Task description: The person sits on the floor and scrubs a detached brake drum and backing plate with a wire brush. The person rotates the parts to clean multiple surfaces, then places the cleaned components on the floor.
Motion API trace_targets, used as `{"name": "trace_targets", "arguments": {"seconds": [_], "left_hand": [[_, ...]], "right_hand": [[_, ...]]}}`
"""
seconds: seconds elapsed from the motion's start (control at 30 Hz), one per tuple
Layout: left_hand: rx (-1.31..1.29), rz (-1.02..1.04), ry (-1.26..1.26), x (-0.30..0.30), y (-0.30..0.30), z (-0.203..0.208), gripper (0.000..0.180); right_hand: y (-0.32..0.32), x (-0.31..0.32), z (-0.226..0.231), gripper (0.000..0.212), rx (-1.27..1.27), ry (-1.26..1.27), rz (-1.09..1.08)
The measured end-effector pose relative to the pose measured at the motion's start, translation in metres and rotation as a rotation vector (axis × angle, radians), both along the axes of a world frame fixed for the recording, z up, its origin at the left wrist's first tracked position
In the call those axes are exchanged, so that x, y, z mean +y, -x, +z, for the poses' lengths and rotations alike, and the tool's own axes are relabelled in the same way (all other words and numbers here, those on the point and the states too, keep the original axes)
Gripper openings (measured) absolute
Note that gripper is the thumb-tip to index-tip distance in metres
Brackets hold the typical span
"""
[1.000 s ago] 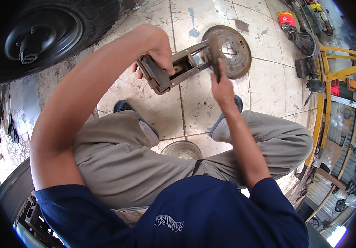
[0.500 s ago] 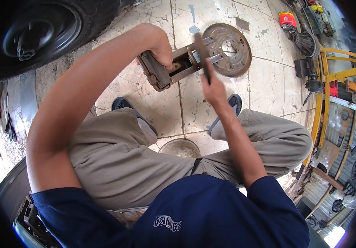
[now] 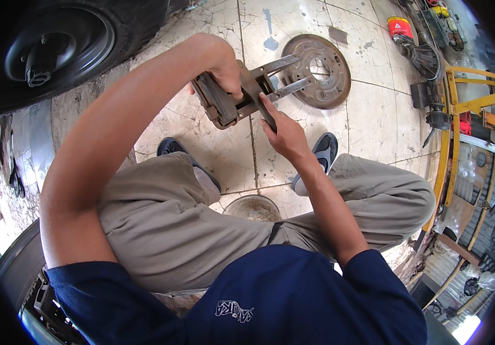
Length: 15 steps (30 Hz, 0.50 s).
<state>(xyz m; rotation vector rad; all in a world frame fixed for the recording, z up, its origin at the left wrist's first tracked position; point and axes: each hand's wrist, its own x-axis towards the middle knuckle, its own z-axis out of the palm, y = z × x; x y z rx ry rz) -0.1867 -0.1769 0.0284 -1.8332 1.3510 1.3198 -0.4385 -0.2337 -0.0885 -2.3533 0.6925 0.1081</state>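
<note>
My left hand [image 3: 223,68] reaches over the dark, blocky end of a worn metal frame with two long rails [image 3: 290,90], its fingers curled against it. In my right hand [image 3: 286,137] is a long, flat, dark brown tool [image 3: 251,84], whose exact kind I cannot make out. The tool lies slantwise across the frame, close to my left fingers, with my right fingers wrapped round its near end. The rails' far ends overlap a round, rusty brake backing plate [image 3: 339,86] with a hole in its middle.
A wheel with a black tyre [image 3: 126,52] stands at the upper left. On the right are a red can [image 3: 399,27], greasy metal parts and a yellow metal frame [image 3: 480,103]. A round metal bowl [image 3: 250,207] sits on the tiled floor between my feet.
My right hand has moved left and toward me, bringing the tool from over the rails' middle to beside my left hand. The left hand stays on the frame.
</note>
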Motion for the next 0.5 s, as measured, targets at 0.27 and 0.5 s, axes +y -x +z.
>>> {"name": "trace_targets", "arguments": {"seconds": [0.27,0.5], "left_hand": [[0.029,0.166,-0.161,-0.008,-0.002,0.025,0.063],[0.006,0.052,-0.083,-0.006,-0.007,0.02,0.064]], "right_hand": [[0.009,-0.041,0.001,0.07,-0.043,0.019,-0.409],[0.011,0.006,-0.007,0.069,-0.097,0.01,-0.079]]}}
